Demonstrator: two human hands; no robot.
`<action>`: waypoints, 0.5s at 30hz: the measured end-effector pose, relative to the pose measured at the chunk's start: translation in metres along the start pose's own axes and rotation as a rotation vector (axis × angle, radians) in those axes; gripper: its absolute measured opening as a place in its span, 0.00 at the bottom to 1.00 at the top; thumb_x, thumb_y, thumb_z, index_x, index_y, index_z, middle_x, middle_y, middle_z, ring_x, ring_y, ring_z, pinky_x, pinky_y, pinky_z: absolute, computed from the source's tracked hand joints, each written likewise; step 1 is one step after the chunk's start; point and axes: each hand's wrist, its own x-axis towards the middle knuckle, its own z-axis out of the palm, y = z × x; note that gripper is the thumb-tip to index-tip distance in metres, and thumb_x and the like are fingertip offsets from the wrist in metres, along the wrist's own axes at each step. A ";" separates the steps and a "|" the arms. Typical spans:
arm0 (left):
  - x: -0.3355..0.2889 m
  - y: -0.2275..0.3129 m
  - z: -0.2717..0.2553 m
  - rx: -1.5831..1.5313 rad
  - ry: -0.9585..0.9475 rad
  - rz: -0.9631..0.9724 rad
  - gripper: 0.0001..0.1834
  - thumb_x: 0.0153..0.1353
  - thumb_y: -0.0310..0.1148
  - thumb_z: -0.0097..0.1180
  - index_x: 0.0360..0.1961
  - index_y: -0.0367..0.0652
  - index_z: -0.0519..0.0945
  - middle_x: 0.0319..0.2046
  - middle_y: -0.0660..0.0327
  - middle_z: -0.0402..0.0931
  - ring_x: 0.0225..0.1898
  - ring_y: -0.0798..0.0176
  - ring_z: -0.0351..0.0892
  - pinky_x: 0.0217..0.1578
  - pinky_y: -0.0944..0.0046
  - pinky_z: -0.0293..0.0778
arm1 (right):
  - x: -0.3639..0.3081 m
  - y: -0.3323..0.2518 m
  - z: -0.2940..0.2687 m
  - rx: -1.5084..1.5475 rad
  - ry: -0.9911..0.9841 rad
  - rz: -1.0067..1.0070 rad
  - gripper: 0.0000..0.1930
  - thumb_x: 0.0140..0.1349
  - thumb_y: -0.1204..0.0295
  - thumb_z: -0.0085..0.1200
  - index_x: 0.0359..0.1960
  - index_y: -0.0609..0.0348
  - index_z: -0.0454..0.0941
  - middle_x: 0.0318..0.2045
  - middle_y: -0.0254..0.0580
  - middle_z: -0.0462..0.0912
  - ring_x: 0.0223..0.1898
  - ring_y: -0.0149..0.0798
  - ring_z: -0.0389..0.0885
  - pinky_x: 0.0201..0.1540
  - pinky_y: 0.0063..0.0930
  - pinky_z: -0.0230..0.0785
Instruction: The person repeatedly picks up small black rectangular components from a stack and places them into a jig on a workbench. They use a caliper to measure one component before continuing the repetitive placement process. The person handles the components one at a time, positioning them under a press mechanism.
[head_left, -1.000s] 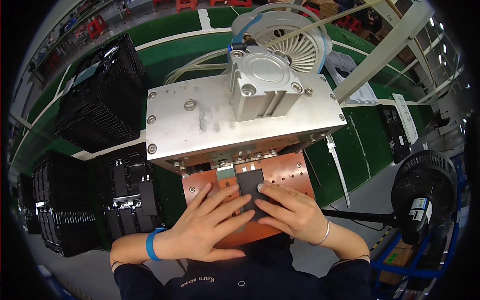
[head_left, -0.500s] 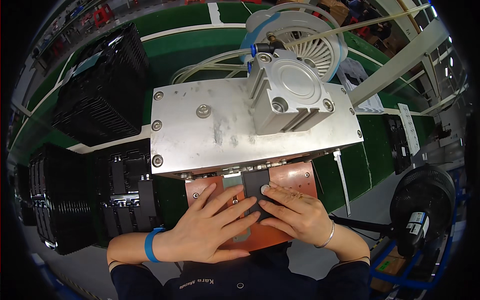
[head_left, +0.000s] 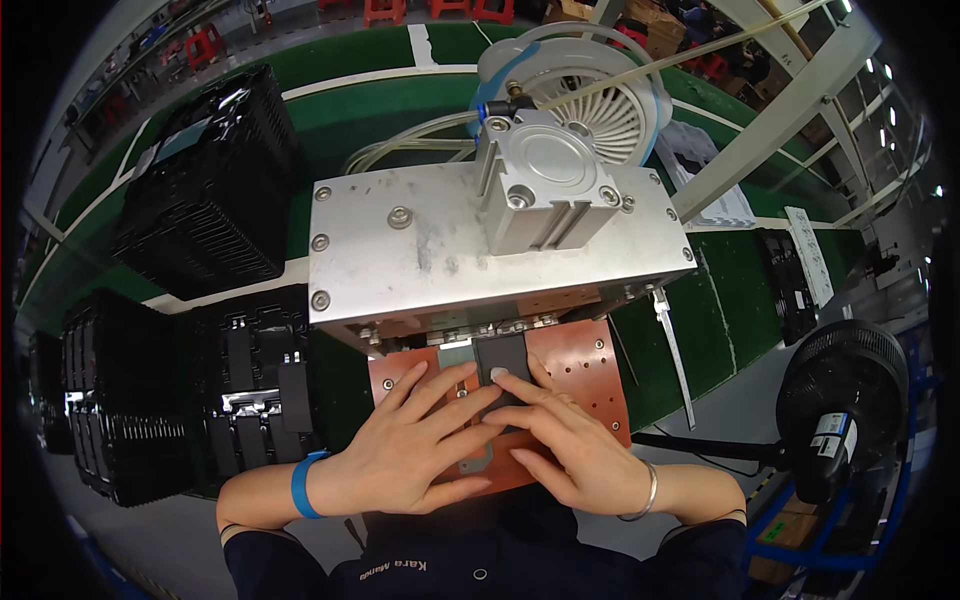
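Observation:
A flat dark grey rectangular piece (head_left: 503, 354) lies on the copper-coloured plate (head_left: 575, 375), in front of the metal press (head_left: 400, 255). My left hand (head_left: 415, 440) is spread over the plate, fingers apart, with its fingertips at the left edge of the piece. From the other side my right hand (head_left: 575, 445) reaches in, fingers stretched and apart, its fingertips on the piece. A small white round spot (head_left: 498, 374) shows at one right fingertip; whether it sits on the piece or the finger I cannot tell. My hands cover the near part of the piece.
An air cylinder (head_left: 550, 180) tops the press, with clear hoses behind it. Black trays (head_left: 250, 390) of dark pieces and a tall stack (head_left: 205, 190) of trays stand left. Right are a caliper (head_left: 675, 360) and a black fan (head_left: 840, 400); a white fan (head_left: 590, 100) is behind.
My right hand's fingers have slid left over the piece, and its thumb now stands farther apart. The left hand is nearly unchanged. The whole view has shifted slightly.

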 end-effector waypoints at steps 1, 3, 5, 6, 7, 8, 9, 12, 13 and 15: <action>0.001 -0.001 0.000 -0.005 0.011 0.005 0.31 0.58 0.55 0.56 0.59 0.49 0.76 0.64 0.54 0.66 0.69 0.43 0.56 0.65 0.36 0.50 | -0.001 0.000 0.000 0.273 0.037 0.057 0.24 0.60 0.80 0.55 0.59 0.57 0.67 0.67 0.48 0.61 0.71 0.47 0.58 0.68 0.44 0.57; 0.002 -0.002 -0.002 -0.030 0.037 0.014 0.30 0.58 0.52 0.58 0.59 0.49 0.76 0.64 0.53 0.65 0.69 0.44 0.56 0.65 0.37 0.52 | -0.002 0.007 -0.002 0.819 0.103 0.168 0.26 0.62 0.83 0.51 0.62 0.54 0.63 0.69 0.43 0.57 0.72 0.43 0.54 0.70 0.44 0.51; 0.003 0.000 -0.003 -0.069 0.067 0.023 0.29 0.57 0.48 0.60 0.59 0.48 0.76 0.64 0.52 0.65 0.68 0.45 0.57 0.64 0.39 0.56 | 0.003 0.007 -0.014 1.201 0.232 0.342 0.23 0.63 0.83 0.53 0.58 0.53 0.63 0.60 0.40 0.64 0.65 0.32 0.64 0.66 0.30 0.58; 0.003 0.002 -0.003 -0.091 0.137 0.032 0.28 0.56 0.45 0.62 0.57 0.47 0.78 0.62 0.52 0.67 0.66 0.46 0.61 0.61 0.42 0.60 | 0.005 0.009 -0.013 1.112 0.229 0.373 0.21 0.62 0.82 0.55 0.55 0.53 0.64 0.55 0.39 0.68 0.58 0.30 0.70 0.60 0.26 0.64; 0.003 0.003 -0.003 -0.112 0.209 0.041 0.27 0.54 0.42 0.64 0.55 0.46 0.79 0.60 0.52 0.69 0.63 0.47 0.65 0.58 0.46 0.65 | 0.008 0.014 -0.012 1.023 0.223 0.401 0.20 0.62 0.82 0.56 0.52 0.54 0.65 0.51 0.38 0.71 0.52 0.28 0.75 0.54 0.22 0.71; 0.002 0.005 -0.004 -0.131 0.283 0.048 0.25 0.53 0.39 0.66 0.53 0.45 0.80 0.58 0.51 0.71 0.60 0.48 0.69 0.55 0.49 0.69 | 0.012 0.019 -0.012 0.971 0.185 0.439 0.19 0.61 0.82 0.57 0.51 0.55 0.66 0.47 0.36 0.73 0.47 0.27 0.76 0.48 0.21 0.73; -0.002 0.007 -0.004 -0.147 0.338 0.003 0.22 0.53 0.37 0.66 0.50 0.44 0.80 0.53 0.53 0.74 0.55 0.50 0.72 0.51 0.52 0.71 | 0.017 0.024 -0.013 0.916 0.136 0.475 0.18 0.60 0.82 0.58 0.49 0.55 0.66 0.43 0.35 0.74 0.42 0.25 0.78 0.43 0.19 0.75; -0.008 0.011 -0.004 -0.226 0.610 -0.065 0.12 0.53 0.33 0.67 0.38 0.40 0.82 0.30 0.61 0.78 0.30 0.59 0.77 0.30 0.62 0.74 | 0.011 0.017 -0.017 0.810 0.212 0.478 0.17 0.57 0.84 0.61 0.43 0.58 0.66 0.32 0.34 0.76 0.31 0.24 0.80 0.30 0.17 0.77; -0.010 0.015 -0.009 -0.352 0.567 -0.162 0.13 0.55 0.34 0.68 0.39 0.39 0.81 0.27 0.60 0.78 0.24 0.61 0.76 0.25 0.65 0.72 | 0.009 0.005 -0.017 0.808 0.243 0.499 0.18 0.57 0.86 0.61 0.43 0.59 0.66 0.33 0.35 0.76 0.32 0.25 0.81 0.30 0.17 0.77; -0.009 0.023 -0.013 -0.659 0.529 -0.262 0.13 0.57 0.34 0.67 0.39 0.38 0.80 0.23 0.62 0.76 0.20 0.69 0.73 0.22 0.68 0.68 | 0.002 -0.005 -0.004 0.796 0.262 0.363 0.19 0.56 0.88 0.61 0.44 0.59 0.66 0.34 0.37 0.76 0.32 0.27 0.82 0.32 0.19 0.78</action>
